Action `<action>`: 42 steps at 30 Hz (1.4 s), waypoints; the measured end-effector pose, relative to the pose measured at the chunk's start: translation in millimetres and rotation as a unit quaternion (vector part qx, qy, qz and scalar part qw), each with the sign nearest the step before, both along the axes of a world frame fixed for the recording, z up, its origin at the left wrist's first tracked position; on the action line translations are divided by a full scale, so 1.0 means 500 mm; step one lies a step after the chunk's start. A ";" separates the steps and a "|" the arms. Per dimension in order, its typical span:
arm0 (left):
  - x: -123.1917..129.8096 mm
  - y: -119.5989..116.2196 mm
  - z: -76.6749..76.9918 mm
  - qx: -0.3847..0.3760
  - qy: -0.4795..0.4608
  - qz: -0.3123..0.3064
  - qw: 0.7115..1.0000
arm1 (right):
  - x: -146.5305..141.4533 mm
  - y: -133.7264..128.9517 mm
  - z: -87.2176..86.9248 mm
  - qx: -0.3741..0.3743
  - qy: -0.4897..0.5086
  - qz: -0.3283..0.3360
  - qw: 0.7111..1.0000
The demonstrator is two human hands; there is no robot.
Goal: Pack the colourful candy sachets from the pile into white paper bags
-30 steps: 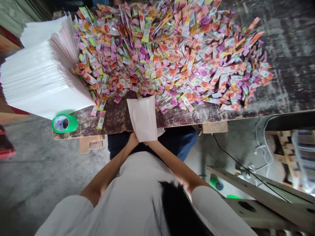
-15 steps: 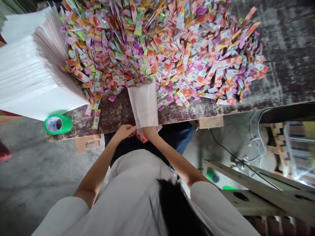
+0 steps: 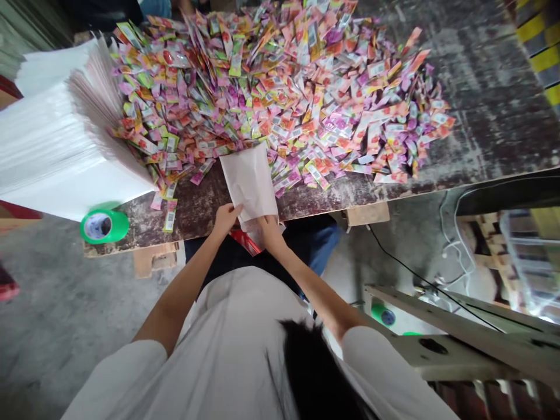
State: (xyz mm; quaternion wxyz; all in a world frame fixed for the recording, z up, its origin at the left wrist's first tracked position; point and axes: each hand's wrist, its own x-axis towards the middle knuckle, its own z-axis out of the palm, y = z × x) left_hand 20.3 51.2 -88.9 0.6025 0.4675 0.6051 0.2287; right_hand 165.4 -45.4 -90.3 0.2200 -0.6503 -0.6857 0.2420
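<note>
A flat white bag (image 3: 250, 178) lies over the near edge of the table, its far end against a heap of small printed sachets (image 3: 289, 99). My left hand (image 3: 226, 219) pinches the bag's left side near its lower end, thumb on top. At the bag's near end, my right hand (image 3: 272, 232) has its fingers closed on the white material; their tips are partly hidden. Beneath the bag, between my hands and above my lap, a shiny red packet (image 3: 245, 242) shows in part.
A tall stack of white bags (image 3: 52, 146) stands on the left. Beside it, a green tape roll (image 3: 104, 226) sits at the table's near-left corner. A metal frame (image 3: 437, 344) is close on my right, with a black cable (image 3: 406, 268) above the floor.
My left hand has moved up onto the bag's side. The fingers of my right hand show more at the bag's near end. The view has shifted slightly.
</note>
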 end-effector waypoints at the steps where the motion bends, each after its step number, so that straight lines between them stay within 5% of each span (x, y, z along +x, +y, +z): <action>1: -0.003 -0.002 0.001 0.004 -0.006 0.000 1.000 | -0.005 -0.019 0.003 0.012 0.001 -0.003 1.000; 4: -0.006 -0.009 0.005 0.012 -0.032 0.002 0.999 | -0.019 -0.047 0.000 0.020 0.009 0.005 1.000; 13: -0.006 -0.012 0.010 -0.023 -0.061 0.002 0.998 | -0.020 -0.018 -0.016 -0.034 0.091 0.020 0.995; 17: -0.032 0.000 -0.011 0.038 0.010 -0.004 0.999 | 0.100 -0.119 0.009 -0.086 0.080 0.120 0.986; 21: -0.071 0.014 0.010 0.140 0.115 -0.052 0.982 | 0.300 -0.244 0.036 -0.340 -0.127 0.059 0.930; 23: -0.088 0.025 0.040 0.275 0.169 -0.108 0.940 | 0.349 -0.254 0.056 -0.318 -0.240 -0.002 0.917; 26: -0.100 0.050 0.084 0.426 0.209 -0.336 0.814 | 0.311 -0.176 0.077 -0.134 -0.252 -0.013 0.958; 30: -0.096 0.080 0.085 0.410 0.176 -0.630 0.636 | 0.186 -0.015 0.054 0.072 -0.163 0.155 0.972; 33: -0.103 0.088 0.045 0.380 0.153 -0.697 0.588 | 0.156 0.043 0.000 0.092 -0.129 0.261 0.952; 37: -0.130 0.069 -0.009 0.393 0.155 -0.660 0.621 | 0.189 0.034 -0.052 0.062 -0.091 0.247 0.963; 42: -0.155 0.030 -0.033 0.368 0.121 -0.535 0.751 | 0.199 0.017 -0.049 0.001 0.014 0.159 0.987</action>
